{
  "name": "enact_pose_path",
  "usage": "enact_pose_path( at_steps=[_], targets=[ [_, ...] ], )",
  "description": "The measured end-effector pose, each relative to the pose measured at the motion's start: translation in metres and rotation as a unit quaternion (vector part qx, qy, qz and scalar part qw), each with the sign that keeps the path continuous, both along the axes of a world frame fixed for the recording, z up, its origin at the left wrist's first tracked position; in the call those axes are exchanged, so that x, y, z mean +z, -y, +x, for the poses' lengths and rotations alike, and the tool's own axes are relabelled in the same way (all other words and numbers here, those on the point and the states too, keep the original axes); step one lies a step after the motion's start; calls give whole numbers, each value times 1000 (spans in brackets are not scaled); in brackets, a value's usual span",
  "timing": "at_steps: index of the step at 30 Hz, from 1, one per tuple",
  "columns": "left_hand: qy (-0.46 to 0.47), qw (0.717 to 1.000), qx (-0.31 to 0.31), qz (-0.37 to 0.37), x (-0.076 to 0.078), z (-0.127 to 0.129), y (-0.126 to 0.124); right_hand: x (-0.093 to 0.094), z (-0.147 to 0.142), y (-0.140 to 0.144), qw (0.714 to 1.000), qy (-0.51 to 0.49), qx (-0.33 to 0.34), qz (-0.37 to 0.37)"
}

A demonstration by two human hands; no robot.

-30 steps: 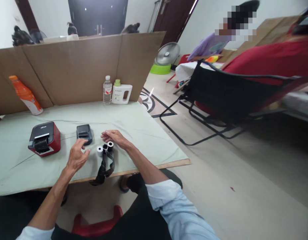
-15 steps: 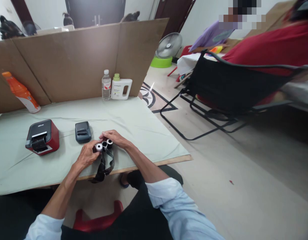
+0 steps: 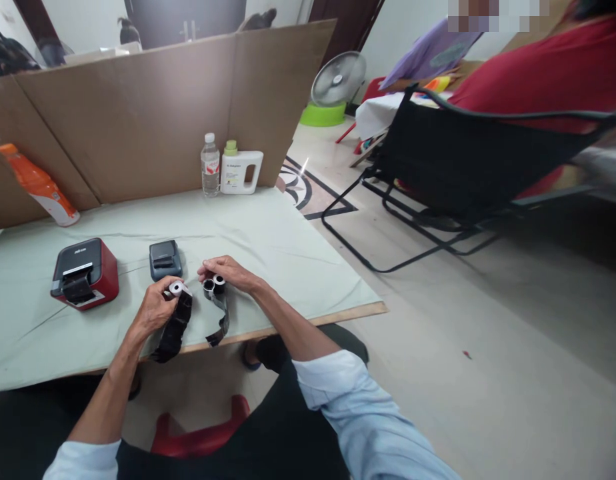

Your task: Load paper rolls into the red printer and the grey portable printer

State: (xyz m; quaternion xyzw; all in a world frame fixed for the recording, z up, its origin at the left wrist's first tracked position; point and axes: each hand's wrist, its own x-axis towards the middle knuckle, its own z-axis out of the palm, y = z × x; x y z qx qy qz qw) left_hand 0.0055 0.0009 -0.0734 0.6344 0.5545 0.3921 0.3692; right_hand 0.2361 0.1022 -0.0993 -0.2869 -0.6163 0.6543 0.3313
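Note:
My left hand (image 3: 155, 308) is closed around a white paper roll (image 3: 177, 288) with a dark hollow core. From this roll a wide black strip (image 3: 174, 330) hangs over the table's front edge. My right hand (image 3: 229, 272) has its fingers curled and pressed against two more paper rolls, a left one (image 3: 209, 285) and a right one (image 3: 219, 281), side by side on the cloth. A narrower dark strip (image 3: 219, 327) trails from these two toward the edge. Just beyond my left hand stands a small dark grey label printer (image 3: 165, 261).
A red and black printer (image 3: 85, 273) sits to the left. At the back are an orange bottle (image 3: 41, 185), a water bottle (image 3: 211, 167) and a white jug (image 3: 242, 172) before a cardboard screen (image 3: 153, 113). A black folding chair (image 3: 468, 160) with a seated person is at right.
My left hand has moved left and toward me with one roll and its black strip, away from the other two rolls. My right hand stays beside those.

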Motion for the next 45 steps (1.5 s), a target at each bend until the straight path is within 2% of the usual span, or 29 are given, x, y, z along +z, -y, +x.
enact_pose_path(
  at_steps=[6, 13, 19, 23, 29, 33, 35, 39, 42, 45],
  targets=[
    [-94, 995, 0, 33, 9, 7, 5, 5, 0, 4, 999, 16, 6, 33],
    [-175, 972, 4, 157, 16, 8, 8, 10, 1, 5, 996, 36, -4, 85],
    [-215, 922, 9, 323, 31, 18, 9, 27, 2, 14, 994, -29, -23, 101],
    [-233, 892, 1, 387, 45, 27, 12, 35, 1, 21, 995, -79, 26, 61],
    [-230, 879, 2, 417, 59, 33, 18, 42, -4, 33, 990, -105, 93, 10],
    [-232, 872, 3, 431, 65, 35, 20, 44, -13, 44, 987, -111, 112, 5],
    [-229, 874, -1, 429, 66, 36, 20, 44, -18, 49, 983, -137, 119, -28],
    [-217, 880, 3, 422, 68, 35, 23, 46, -27, 59, 958, -209, 143, -132],
    [-214, 897, 9, 386, 72, 35, 26, 50, -31, 66, 947, -231, 143, -169],
    [-193, 921, -5, 339, 78, 35, 30, 51, -35, 69, 939, -259, 113, -196]
  ],
)
